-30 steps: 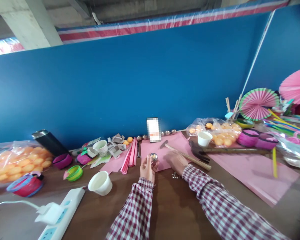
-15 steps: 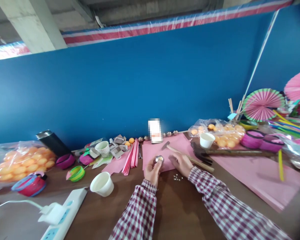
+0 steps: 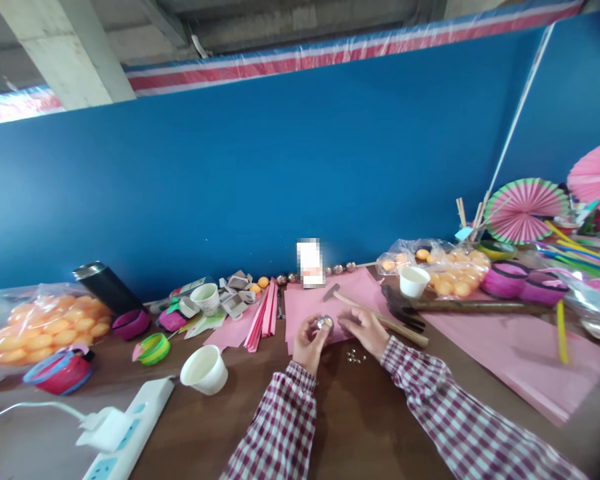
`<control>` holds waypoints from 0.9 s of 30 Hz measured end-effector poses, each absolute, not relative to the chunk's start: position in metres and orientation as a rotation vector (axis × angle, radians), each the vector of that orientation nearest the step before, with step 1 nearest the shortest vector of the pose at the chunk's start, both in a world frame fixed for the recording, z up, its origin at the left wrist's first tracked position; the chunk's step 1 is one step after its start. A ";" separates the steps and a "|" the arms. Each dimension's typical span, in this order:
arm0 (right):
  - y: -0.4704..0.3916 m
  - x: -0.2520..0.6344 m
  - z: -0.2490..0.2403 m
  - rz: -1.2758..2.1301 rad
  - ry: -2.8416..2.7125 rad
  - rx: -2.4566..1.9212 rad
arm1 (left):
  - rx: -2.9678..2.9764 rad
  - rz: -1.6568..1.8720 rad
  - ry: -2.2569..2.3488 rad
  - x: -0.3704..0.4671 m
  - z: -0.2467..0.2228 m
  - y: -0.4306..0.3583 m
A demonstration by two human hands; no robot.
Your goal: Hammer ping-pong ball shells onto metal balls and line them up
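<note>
A blue partition (image 3: 280, 167) backs the brown table (image 3: 360, 427).

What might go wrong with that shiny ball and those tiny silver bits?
The shiny ball is round and looks smooth, so it might slip from the left hand and roll away.

The tiny silver bits lie loose near the right hand, so a nudge could scatter them.

The hammer lies just beyond that hand, which might bump its wooden handle.

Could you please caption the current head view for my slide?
Left hand holds a shiny round object, right hand close beside it.
</note>
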State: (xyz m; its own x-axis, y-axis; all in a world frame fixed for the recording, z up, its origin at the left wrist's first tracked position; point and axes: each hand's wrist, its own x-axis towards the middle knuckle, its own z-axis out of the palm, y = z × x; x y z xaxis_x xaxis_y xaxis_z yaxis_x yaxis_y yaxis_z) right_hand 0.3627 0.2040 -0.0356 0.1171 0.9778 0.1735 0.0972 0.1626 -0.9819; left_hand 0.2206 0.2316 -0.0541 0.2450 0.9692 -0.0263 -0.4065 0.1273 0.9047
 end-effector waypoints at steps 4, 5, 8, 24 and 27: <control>0.202 0.362 -0.033 0.893 -1.318 -1.213 | 0.998 1.186 0.794 0.221 -0.055 0.231; 0.202 0.361 -0.033 0.898 -1.318 -1.205 | 1.018 1.196 0.803 0.221 -0.055 0.231; 0.202 0.360 -0.031 0.970 -1.255 -1.158 | 1.045 1.210 0.823 0.221 -0.054 0.231; 0.204 0.367 -0.033 0.938 -1.118 -1.184 | 1.092 1.189 0.822 0.219 -0.063 0.236; 0.204 0.367 -0.034 0.971 -1.065 -1.194 | 1.073 1.178 0.810 0.219 -0.063 0.235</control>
